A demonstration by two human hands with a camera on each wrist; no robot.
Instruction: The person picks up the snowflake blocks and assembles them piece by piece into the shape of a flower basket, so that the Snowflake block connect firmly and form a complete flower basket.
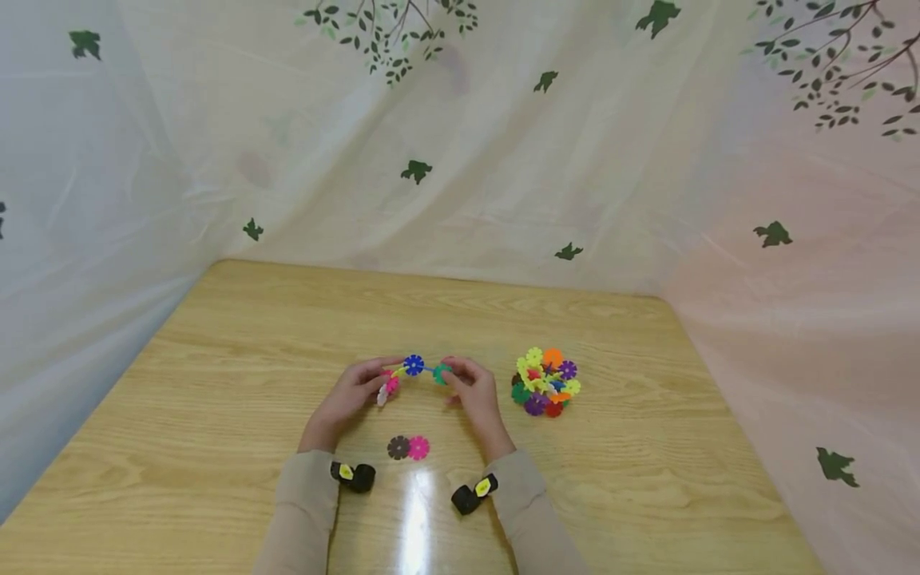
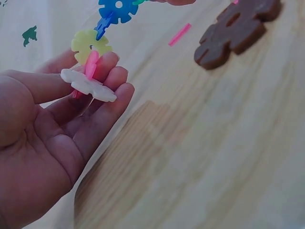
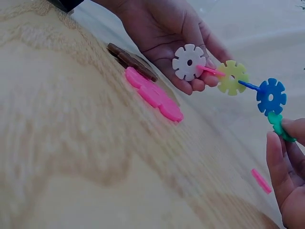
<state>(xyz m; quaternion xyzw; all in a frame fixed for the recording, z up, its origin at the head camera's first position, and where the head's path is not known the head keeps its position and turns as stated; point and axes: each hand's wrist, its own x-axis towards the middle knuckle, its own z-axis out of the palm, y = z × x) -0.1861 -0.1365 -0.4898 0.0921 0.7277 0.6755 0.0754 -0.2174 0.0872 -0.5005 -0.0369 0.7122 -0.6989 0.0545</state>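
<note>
A chain of notched flower-shaped plastic discs spans my two hands. From the left it runs through a white disc [image 3: 187,63], a pink disc [image 2: 91,64], a yellow disc [image 3: 233,78], two blue discs [image 3: 271,97] and a green disc [image 3: 276,125]. My left hand [image 1: 348,398] holds the chain's left end, its fingers around the pink and yellow discs while the white one sits over the fingers. With thumb and fingers, my right hand [image 1: 477,393] pinches the green disc. Nearer me on the table lie a brown disc [image 1: 398,447] and a pink disc [image 1: 419,448], side by side.
Right of my right hand stands a heap of joined multicoloured discs [image 1: 535,383]. The wooden table [image 1: 216,399] ends at a pale curtain [image 1: 489,208] behind. A thin pink strip [image 3: 260,181] shows below the right fingers; its kind is unclear.
</note>
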